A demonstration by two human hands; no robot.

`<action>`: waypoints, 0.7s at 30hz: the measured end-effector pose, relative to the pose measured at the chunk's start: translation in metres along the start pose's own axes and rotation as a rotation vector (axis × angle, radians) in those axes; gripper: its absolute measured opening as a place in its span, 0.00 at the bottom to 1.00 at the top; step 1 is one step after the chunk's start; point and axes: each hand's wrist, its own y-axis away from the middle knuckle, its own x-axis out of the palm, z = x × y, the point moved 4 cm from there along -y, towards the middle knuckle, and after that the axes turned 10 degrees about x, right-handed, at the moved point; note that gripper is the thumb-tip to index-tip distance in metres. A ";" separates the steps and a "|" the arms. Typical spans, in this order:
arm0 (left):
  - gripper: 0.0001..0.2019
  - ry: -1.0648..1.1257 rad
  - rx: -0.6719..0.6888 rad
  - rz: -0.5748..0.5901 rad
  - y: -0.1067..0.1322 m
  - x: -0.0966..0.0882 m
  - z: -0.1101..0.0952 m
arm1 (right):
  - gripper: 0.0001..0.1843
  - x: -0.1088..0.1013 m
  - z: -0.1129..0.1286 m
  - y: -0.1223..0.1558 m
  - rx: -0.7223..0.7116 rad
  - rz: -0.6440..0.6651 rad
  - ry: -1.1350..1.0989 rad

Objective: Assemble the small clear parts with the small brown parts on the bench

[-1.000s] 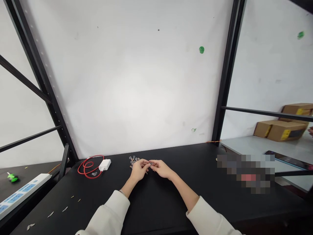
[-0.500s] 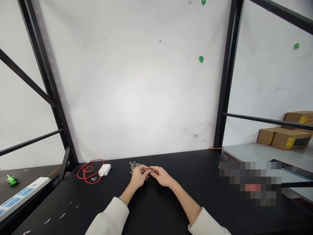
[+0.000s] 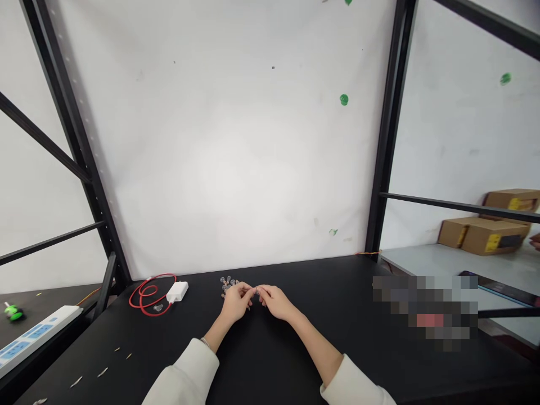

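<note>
Centrally on the black workbench (image 3: pixel 270 360), a red cable (image 3: pixel 160 275) coils beside a white charger (image 3: pixel 177 291). Nearby, the left hand (image 3: pixel 237 301) and right hand (image 3: pixel 276 302) draw narrow, fingertips meeting; any held part is too small to tell. A pile of small clear parts (image 3: pixel 228 285) lies just beyond the left hand.

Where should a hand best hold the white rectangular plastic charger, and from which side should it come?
Pinch the white charger by its two long sides from above, at the end away from the red cable, which leaves its lower left end. It lies flat on the black table, so above seems the open side.
</note>
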 end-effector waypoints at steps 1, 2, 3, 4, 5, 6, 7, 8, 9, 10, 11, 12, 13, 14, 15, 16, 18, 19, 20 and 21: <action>0.20 -0.001 0.004 0.000 0.000 0.000 0.000 | 0.19 0.000 0.001 0.001 0.000 -0.003 -0.003; 0.20 -0.004 0.006 0.001 0.000 0.000 0.000 | 0.20 -0.001 0.001 0.001 0.000 -0.007 -0.002; 0.21 -0.007 0.006 0.003 0.000 0.000 0.001 | 0.21 -0.001 0.002 0.002 0.000 -0.012 0.002; 0.21 -0.009 0.005 0.006 0.000 0.001 0.002 | 0.22 -0.001 0.003 0.003 -0.001 -0.015 0.008; 0.21 -0.010 0.004 0.008 0.000 0.001 0.002 | 0.22 -0.001 0.003 0.003 -0.004 -0.017 0.012; 0.21 -0.009 0.004 0.009 0.000 0.001 0.003 | 0.23 -0.001 0.004 0.003 -0.007 -0.017 0.013; 0.21 -0.006 0.004 0.009 -0.001 0.001 0.004 | 0.23 -0.001 0.004 0.004 -0.009 -0.015 0.010; 0.21 -0.002 0.007 0.008 -0.001 0.001 0.004 | 0.22 0.000 0.003 0.003 -0.011 -0.013 0.002; 0.20 0.003 0.009 0.006 -0.001 0.002 0.005 | 0.21 0.000 0.003 0.003 -0.014 -0.010 -0.007; 0.20 0.010 0.009 0.006 -0.002 0.002 0.005 | 0.19 0.000 0.003 0.003 -0.015 -0.006 -0.017; 0.20 0.016 0.006 0.007 -0.002 0.002 0.006 | 0.18 0.001 0.003 0.003 -0.015 -0.001 -0.026; 0.20 0.023 0.004 0.009 -0.002 0.002 0.007 | 0.17 0.001 0.003 0.003 -0.013 0.004 -0.033; 0.20 0.029 0.003 0.010 -0.002 0.002 0.008 | 0.16 0.001 0.003 0.003 -0.009 0.008 -0.038; 0.20 0.036 0.002 0.011 -0.002 0.002 0.009 | 0.16 0.001 0.003 0.003 -0.003 0.011 -0.040; 0.20 0.042 0.002 0.011 -0.002 0.002 0.009 | 0.15 0.001 0.004 0.003 0.003 0.013 -0.042; 0.20 0.048 0.005 0.010 -0.002 0.002 0.010 | 0.15 0.000 0.004 0.003 0.009 0.013 -0.045; 0.20 0.062 0.008 0.008 -0.002 0.002 0.010 | 0.15 0.000 0.004 0.002 0.027 0.015 -0.061; 0.20 0.070 0.009 0.009 -0.002 0.002 0.010 | 0.15 -0.001 0.004 0.002 0.037 0.015 -0.073; 0.20 0.077 0.009 0.010 -0.002 0.002 0.010 | 0.15 -0.001 0.004 0.002 0.045 0.017 -0.083; 0.20 0.085 0.010 0.014 -0.001 0.002 0.009 | 0.15 -0.001 0.003 0.001 0.052 0.017 -0.090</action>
